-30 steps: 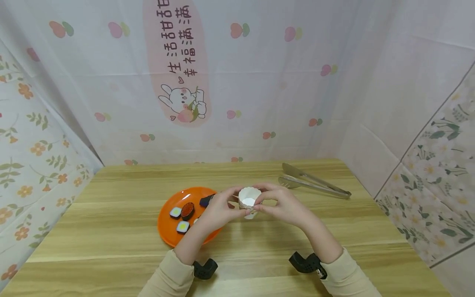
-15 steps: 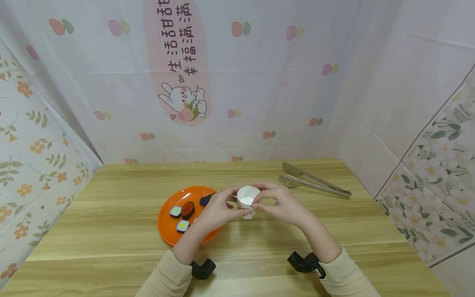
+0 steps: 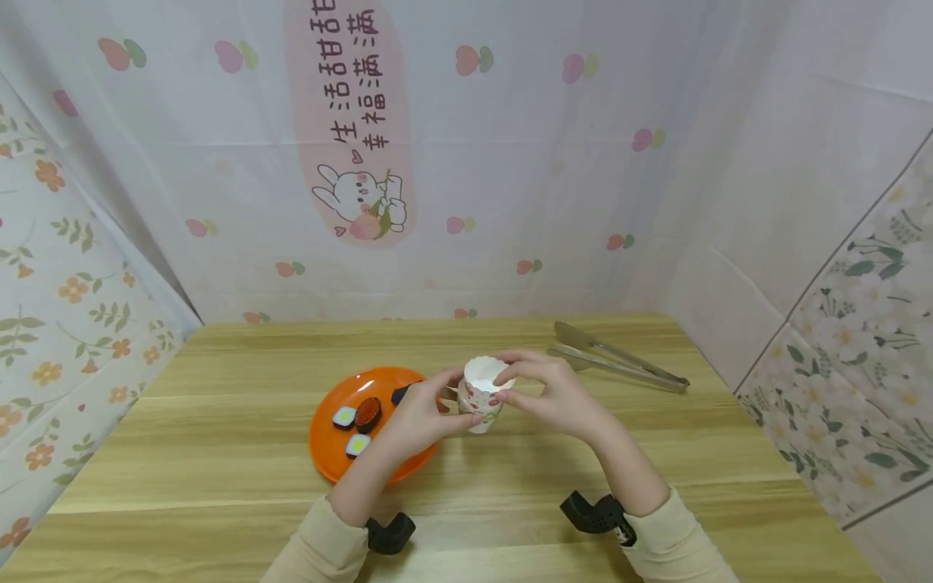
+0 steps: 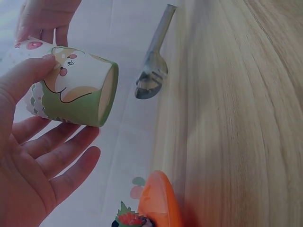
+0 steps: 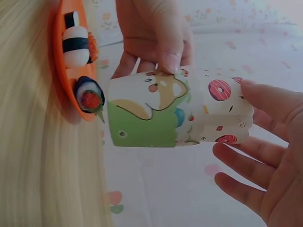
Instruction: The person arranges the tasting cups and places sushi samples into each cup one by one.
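Two nested paper cups are held above the table between both hands. The left hand (image 3: 423, 415) (image 4: 42, 156) grips the outer green cup (image 4: 75, 87) (image 5: 142, 111), which has an animal drawing, thumb on one side and fingers beneath. The right hand (image 3: 557, 397) (image 5: 279, 142) pinches the white donut-patterned cup (image 5: 220, 106) (image 3: 487, 377) near its scalloped rim, thumb against its wall. In the right wrist view the donut cup sticks well out of the green one, its lower part hidden inside.
An orange plate (image 3: 331, 453) with several sushi pieces (image 3: 368, 413) lies left of the cups, partly under the left forearm. Metal tongs (image 3: 627, 368) rest at the table's back right. Patterned cloth (image 3: 525, 178) hangs behind and at both sides.
The donut cup has risen out of the green cup, showing more of its printed wall. The left hand has shifted slightly left, and the right fingers have moved up with the donut cup.
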### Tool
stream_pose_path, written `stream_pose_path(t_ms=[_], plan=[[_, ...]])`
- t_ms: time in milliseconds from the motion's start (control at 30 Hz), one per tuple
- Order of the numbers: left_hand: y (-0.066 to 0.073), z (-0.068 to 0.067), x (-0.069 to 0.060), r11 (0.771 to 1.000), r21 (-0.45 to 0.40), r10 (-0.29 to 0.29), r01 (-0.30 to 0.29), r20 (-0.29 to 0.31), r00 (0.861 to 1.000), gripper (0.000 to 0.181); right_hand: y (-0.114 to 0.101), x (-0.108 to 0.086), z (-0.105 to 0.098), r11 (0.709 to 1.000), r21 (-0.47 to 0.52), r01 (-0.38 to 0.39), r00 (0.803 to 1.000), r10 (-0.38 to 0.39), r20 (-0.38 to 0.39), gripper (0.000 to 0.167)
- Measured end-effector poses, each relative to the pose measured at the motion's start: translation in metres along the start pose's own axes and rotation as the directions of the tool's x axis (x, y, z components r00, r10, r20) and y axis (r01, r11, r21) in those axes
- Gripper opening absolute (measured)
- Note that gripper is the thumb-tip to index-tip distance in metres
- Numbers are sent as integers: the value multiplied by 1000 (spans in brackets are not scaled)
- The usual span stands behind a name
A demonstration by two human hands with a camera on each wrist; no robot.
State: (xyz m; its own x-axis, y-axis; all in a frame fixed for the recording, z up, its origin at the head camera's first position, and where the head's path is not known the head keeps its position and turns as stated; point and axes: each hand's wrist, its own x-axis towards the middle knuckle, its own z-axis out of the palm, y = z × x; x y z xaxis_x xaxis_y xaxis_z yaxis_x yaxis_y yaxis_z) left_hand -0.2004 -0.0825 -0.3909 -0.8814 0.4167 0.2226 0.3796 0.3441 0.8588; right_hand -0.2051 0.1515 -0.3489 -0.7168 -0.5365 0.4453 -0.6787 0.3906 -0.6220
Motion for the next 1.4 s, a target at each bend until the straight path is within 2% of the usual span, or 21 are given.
stream_pose_path(t_ms=[267, 500, 733, 933, 1133, 1400], plan=[[-3, -4, -3, 1000, 3, 4, -4, -5, 1000, 59, -7, 5, -5, 1000, 9, 6, 998, -5, -65, 13], [0, -10, -5, 996, 71, -51, 54, -42, 998, 61, -7, 9, -9, 1000, 3, 5, 989, -4, -150, 16], [1, -16, -5, 996, 54, -76, 77, -34, 997, 59, -3, 14, -14, 1000, -15, 16, 976, -19, -215, 17], [0, -22, -6, 995, 52, -85, 87, -37, 996, 60, 1, 14, -15, 999, -15, -31, 973, 26, -230, 18], [0, -27, -7, 996, 24, -84, 84, -16, 996, 59, 9, 14, -12, 998, -6, -65, 970, 62, -235, 22], [-2, -32, -7, 997, -27, -71, 72, 17, 997, 56, 21, 17, -3, 990, -26, -140, 970, 132, -206, 26]])
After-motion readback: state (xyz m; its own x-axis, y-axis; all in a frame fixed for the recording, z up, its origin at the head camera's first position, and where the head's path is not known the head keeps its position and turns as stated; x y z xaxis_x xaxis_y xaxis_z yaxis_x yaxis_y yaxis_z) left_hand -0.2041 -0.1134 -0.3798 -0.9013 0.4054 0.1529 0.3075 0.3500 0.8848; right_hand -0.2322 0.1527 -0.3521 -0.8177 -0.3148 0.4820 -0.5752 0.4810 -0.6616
